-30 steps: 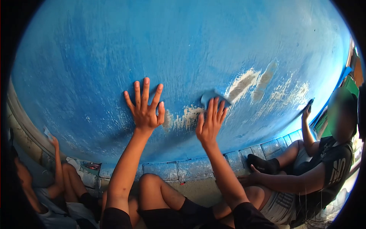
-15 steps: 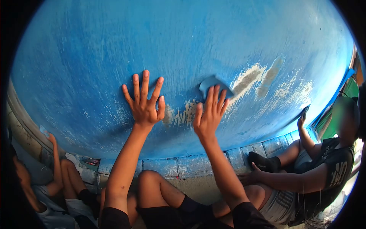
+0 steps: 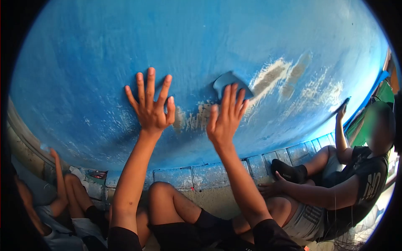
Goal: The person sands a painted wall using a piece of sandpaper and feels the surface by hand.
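Note:
Flat against a blue painted wall [image 3: 188, 46], my left hand [image 3: 151, 104] has its fingers spread and holds nothing. My right hand [image 3: 226, 113] presses a grey-blue sheet [image 3: 231, 81] to the same wall, its fingertips over the sheet's lower part. The sheet's upper edge bends in a curve. Just right of the sheet is a bare grey patch [image 3: 270, 79] with a whitish rim. Scraped, pale marks [image 3: 197, 117] lie between my two hands.
A person in dark clothes [image 3: 351, 180] sits at the right, one hand raised to the wall with a dark item [image 3: 345, 102]. Another person [image 3: 58, 196] at the left holds a pale piece [image 3: 45, 147] near the wall. Blue-painted blocks [image 3: 176, 178] line the wall's foot.
My right hand and the sheet have moved up the wall and slightly left. My left hand appears higher and further left. The right person's raised hand has shifted.

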Motion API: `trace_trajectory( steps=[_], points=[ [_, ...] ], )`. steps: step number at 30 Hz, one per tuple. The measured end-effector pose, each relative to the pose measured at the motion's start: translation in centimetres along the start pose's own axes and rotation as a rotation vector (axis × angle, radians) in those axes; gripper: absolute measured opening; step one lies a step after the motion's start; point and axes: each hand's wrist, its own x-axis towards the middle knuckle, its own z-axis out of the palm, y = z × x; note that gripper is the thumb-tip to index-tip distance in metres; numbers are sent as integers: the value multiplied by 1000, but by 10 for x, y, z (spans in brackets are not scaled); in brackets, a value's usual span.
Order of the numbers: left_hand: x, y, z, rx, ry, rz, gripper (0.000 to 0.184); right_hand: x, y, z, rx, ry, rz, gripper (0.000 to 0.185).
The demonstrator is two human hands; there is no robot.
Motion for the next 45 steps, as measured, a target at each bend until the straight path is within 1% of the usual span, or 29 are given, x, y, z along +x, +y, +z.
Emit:
trace_trajectory(
  steps=[3, 5, 7, 9, 11, 12, 14, 16, 18, 19, 21, 22, 24, 25, 27, 30, 33, 34, 36, 37, 39, 42, 45],
  points=[
    [2, 2, -2, 1, 8, -1, 48, -90, 12, 18, 36, -170, 19, 54],
    [3, 2, -2, -23, 22, 5, 48, -129, 16, 22, -9, -285, 2, 56],
    [5, 4, -1, -28, 27, 16, 47, -112, 13, 20, -14, -267, 11, 56],
    [6, 4, -1, 17, 52, 41, 48, -72, 7, 10, 10, -253, 16, 56],
    [7, 4, 1, 13, 61, 49, 48, -23, -2, 0, 28, -152, 15, 57],
    [7, 4, 1, 23, 72, 57, 48, -14, -3, -2, 23, -152, 18, 57],
    [7, 5, 2, 12, 71, 57, 49, -6, -6, -2, 24, -62, 22, 58],
    [7, 4, 3, 13, 91, 61, 49, -47, -3, 6, 36, -102, 46, 57],
    [8, 3, 3, 17, 97, 68, 49, -106, 2, 18, 61, -220, 53, 57],
    [7, 4, 3, 20, 105, 76, 49, -123, 1, 18, 56, -232, 67, 57],
    [7, 3, 5, 14, 104, 79, 49, -148, 2, 17, 55, -371, 100, 56],
    [7, 4, 5, 17, 117, 81, 49, -138, 0, 13, 49, -377, 111, 56],
    [7, 4, 7, 7, 122, 82, 49, -97, -3, 12, 69, -266, 76, 57],
    [7, 4, 7, -1, 128, 81, 48, -70, -7, 10, 68, -264, 78, 57],
    [7, 4, 8, 5, 139, 76, 48, -26, -14, 3, 72, -101, 64, 58],
    [7, 6, 5, 16, 112, 49, 47, -22, -17, 1, 60, -90, 50, 59],
    [5, 4, 2, 20, 66, 39, 47, -98, -5, 20, 76, -194, 59, 56],
    [4, 4, 1, 43, 67, 42, 47, -114, -3, 24, 98, -194, 51, 56],
    [3, 3, 2, 28, 55, 28, 47, -131, 2, 26, 31, -246, 40, 56],
    [2, 2, 2, 21, 52, 20, 47, -117, -2, 23, 51, -252, 38, 56],
    [0, 2, 2, 27, 43, 17, 47, -71, -5, 21, 22, -165, -12, 56],
    [-1, 0, 2, 24, 35, 7, 48, 1, -15, 7, 0, -62, -26, 58],
    [-1, 0, 4, -14, 29, -41, 47, 1, -17, 9, 4, -36, -27, 58]
  ],
)
